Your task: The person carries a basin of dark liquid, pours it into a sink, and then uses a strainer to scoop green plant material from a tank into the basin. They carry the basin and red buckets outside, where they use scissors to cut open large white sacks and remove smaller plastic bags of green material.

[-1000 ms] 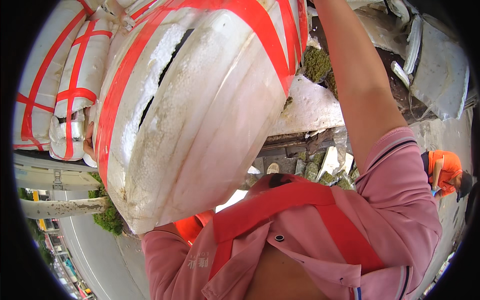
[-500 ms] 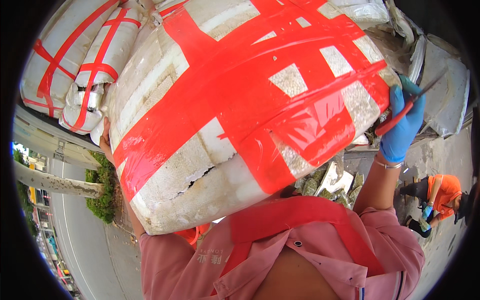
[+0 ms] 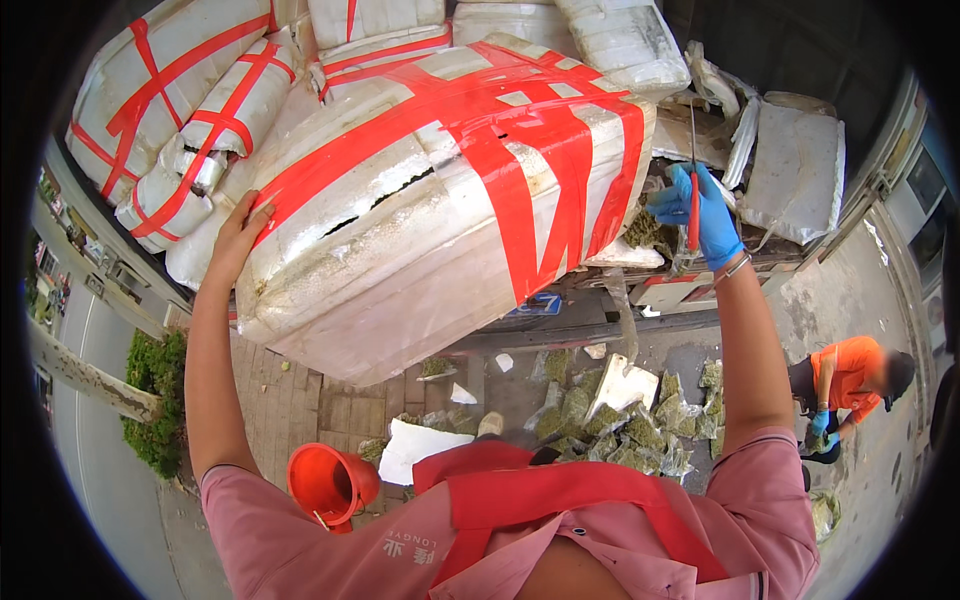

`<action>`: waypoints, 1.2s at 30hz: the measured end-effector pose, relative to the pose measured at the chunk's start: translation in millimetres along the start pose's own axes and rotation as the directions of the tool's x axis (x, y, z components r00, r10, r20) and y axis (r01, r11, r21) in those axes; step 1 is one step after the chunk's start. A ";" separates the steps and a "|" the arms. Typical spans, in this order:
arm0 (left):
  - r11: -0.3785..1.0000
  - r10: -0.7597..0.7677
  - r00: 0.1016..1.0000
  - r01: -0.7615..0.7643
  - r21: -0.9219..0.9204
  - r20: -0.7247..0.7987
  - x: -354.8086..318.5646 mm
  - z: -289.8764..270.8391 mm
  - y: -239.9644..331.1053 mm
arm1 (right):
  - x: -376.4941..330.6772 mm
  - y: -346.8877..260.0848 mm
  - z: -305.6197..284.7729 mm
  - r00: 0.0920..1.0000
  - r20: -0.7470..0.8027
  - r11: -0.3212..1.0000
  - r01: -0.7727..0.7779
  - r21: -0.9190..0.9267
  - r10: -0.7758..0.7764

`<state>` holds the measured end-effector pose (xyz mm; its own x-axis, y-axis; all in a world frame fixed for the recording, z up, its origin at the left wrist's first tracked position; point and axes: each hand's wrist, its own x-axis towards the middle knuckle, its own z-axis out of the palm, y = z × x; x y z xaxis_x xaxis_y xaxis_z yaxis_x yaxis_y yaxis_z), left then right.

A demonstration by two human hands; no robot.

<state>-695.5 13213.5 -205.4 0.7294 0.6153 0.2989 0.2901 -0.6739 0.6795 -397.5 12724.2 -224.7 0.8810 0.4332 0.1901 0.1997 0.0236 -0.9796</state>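
A big white foam box wrapped in red tape lies tilted at the truck bed's edge, with a jagged crack along its upper edge. My bare left hand rests against its left end, fingers extended on the surface near the tape. Just off the box's right end is my right hand, in a blue glove, closed round the red handle of a knife. Its thin blade points away from me.
More taped foam boxes are stacked behind, and broken foam pieces lie at the right. On the ground are a red bucket, clear bags of green stuff and a white foam sheet. A person in orange bends at the far right.
The foam box has gone down and away from me onto the load, uncovering the ground below. My right hand has come off its right end with the knife; my left still touches it.
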 end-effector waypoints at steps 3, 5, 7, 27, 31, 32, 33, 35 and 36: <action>0.960 0.069 0.997 -0.076 0.268 0.035 -12.6 2.0 33.1 | -33.5 -5.4 -4.7 0.969 0.206 0.983 -0.159 0.090 0.138; 0.869 0.335 0.940 -0.335 0.365 0.065 -15.3 -2.0 46.6 | -53.2 -4.8 6.2 0.945 0.263 0.975 -0.216 0.051 0.195; 0.736 0.545 0.824 -0.559 0.381 0.154 -25.0 11.0 94.2 | -71.4 -11.4 27.5 0.921 0.314 0.972 -0.231 -0.033 0.230; 0.720 0.594 0.705 -0.681 0.134 0.387 45.4 33.5 127.5 | -95.4 -45.6 263.3 0.645 0.750 -0.017 -0.760 0.650 -0.144; 0.701 0.631 0.666 -0.709 0.077 0.397 45.4 31.5 126.5 | -78.1 -71.8 253.0 0.714 0.700 -0.055 -0.700 0.712 -0.022; 0.686 0.651 0.647 -0.725 0.058 0.397 45.7 32.6 129.0 | -78.2 -73.8 250.3 0.733 0.678 0.021 -0.679 0.734 0.054; 0.670 0.672 0.626 -0.742 0.036 0.397 46.4 34.7 132.0 | -76.8 -73.2 246.1 0.729 0.683 0.079 -0.685 0.724 0.056; 0.592 0.740 0.558 -0.805 0.031 0.375 49.4 43.9 135.1 | -73.4 -72.7 241.3 0.717 0.694 0.193 -0.692 0.696 0.066; 0.549 0.774 0.519 -0.836 0.025 0.363 51.1 51.5 136.6 | -75.8 -74.7 242.1 0.785 0.580 0.464 -0.605 0.647 0.217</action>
<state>-586.7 13131.8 -131.8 0.8279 -0.3507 0.4377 -0.4350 -0.8941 0.1064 -583.0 12907.8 -181.8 0.4866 0.8678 -0.1011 -0.7180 0.3313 -0.6121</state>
